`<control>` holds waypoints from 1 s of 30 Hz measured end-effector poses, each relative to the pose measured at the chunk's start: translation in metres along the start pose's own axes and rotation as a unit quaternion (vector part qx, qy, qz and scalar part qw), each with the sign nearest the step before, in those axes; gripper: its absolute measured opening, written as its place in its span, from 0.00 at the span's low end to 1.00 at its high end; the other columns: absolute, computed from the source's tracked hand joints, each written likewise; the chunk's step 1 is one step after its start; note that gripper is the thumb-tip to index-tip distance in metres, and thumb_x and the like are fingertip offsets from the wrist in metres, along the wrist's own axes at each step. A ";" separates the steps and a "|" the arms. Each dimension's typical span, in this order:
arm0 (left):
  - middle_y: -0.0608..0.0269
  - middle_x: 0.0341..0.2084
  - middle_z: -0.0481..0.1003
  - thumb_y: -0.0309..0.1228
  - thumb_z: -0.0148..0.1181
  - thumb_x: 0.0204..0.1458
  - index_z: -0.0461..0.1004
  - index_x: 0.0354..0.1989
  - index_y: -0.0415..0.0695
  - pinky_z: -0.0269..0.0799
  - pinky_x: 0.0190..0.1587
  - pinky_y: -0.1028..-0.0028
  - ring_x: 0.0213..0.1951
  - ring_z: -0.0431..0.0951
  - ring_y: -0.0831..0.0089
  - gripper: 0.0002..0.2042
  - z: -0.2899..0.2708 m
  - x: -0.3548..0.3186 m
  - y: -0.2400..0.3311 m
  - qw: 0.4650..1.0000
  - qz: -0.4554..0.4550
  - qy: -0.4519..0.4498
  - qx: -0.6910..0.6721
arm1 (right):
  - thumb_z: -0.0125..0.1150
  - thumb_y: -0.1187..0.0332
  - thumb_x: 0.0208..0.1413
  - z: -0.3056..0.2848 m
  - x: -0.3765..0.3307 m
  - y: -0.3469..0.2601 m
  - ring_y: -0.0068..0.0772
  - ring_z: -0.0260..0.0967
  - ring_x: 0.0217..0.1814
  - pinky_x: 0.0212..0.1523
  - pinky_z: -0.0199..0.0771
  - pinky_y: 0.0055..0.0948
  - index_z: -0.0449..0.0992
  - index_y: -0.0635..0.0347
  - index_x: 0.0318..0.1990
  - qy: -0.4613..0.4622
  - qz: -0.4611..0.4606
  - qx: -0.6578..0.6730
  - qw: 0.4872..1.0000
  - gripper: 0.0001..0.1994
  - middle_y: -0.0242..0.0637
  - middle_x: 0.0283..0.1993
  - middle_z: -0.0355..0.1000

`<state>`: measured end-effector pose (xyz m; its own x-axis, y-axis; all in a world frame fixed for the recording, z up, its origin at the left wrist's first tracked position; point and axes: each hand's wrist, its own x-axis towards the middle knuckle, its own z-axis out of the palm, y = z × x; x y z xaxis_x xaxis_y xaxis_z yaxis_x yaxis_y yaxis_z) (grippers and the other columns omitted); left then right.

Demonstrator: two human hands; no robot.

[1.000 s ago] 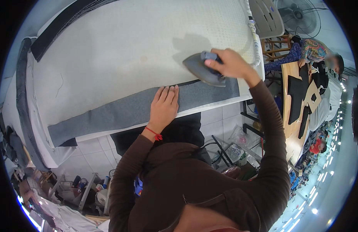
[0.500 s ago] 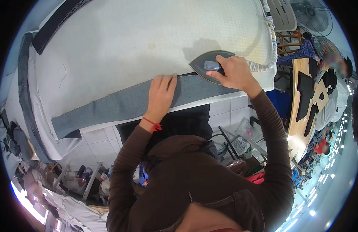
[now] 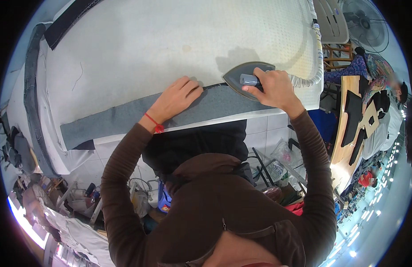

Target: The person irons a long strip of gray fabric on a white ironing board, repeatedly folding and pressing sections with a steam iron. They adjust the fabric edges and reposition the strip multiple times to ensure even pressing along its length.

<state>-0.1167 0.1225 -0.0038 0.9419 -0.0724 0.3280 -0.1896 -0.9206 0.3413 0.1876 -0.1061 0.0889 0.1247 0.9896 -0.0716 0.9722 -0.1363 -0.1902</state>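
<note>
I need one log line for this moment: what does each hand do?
left hand: flat on grey fabric strip | right hand: grips iron handle, iron on strip | surface: white padded table

Matt, felt-like grey cloth strip (image 3: 139, 116) lying flat along the front edge of the tabletop (image 3: 170, 40), itself padded in off-white woven cloth, finely dimpled, faintly stained. Iron (image 3: 244, 79) with dull grey metal body and smooth bluish plastic handle, trailed by a ribbed, cloth-wrapped hose (image 3: 309, 79). Thin red thread cord (image 3: 153, 123) round the left wrist. Soft matt brown knit sleeves (image 3: 121, 169).
</note>
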 end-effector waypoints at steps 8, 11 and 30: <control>0.56 0.52 0.80 0.24 0.69 0.55 0.84 0.60 0.38 0.84 0.54 0.62 0.50 0.81 0.58 0.21 -0.002 -0.012 -0.003 0.998 0.028 0.047 -0.010 | 0.64 0.28 0.71 -0.001 0.005 -0.008 0.53 0.77 0.21 0.28 0.75 0.48 0.80 0.59 0.40 -0.022 0.007 -0.003 1.000 0.35 0.41 0.19 0.73; 0.56 0.51 0.80 0.24 0.69 0.55 0.85 0.58 0.37 0.85 0.54 0.62 0.50 0.81 0.58 0.20 0.000 -0.013 -0.004 0.999 0.018 0.043 -0.023 | 0.68 0.31 0.70 -0.001 0.014 -0.020 0.56 0.77 0.23 0.29 0.75 0.50 0.80 0.58 0.41 -0.029 0.011 0.008 0.999 0.33 0.43 0.20 0.73; 0.60 0.49 0.79 0.23 0.68 0.55 0.85 0.57 0.40 0.86 0.48 0.63 0.48 0.81 0.60 0.19 -0.007 -0.027 0.001 0.994 -0.071 0.074 -0.025 | 0.69 0.32 0.70 0.004 0.020 -0.042 0.57 0.80 0.24 0.30 0.78 0.51 0.80 0.57 0.41 -0.024 0.002 0.000 1.000 0.32 0.44 0.22 0.76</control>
<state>-0.1446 0.1258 -0.0064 0.9101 0.1178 0.3973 -0.0740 -0.8972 0.4354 0.1488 -0.0803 0.0913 0.1192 0.9856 -0.1201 0.9715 -0.1407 -0.1906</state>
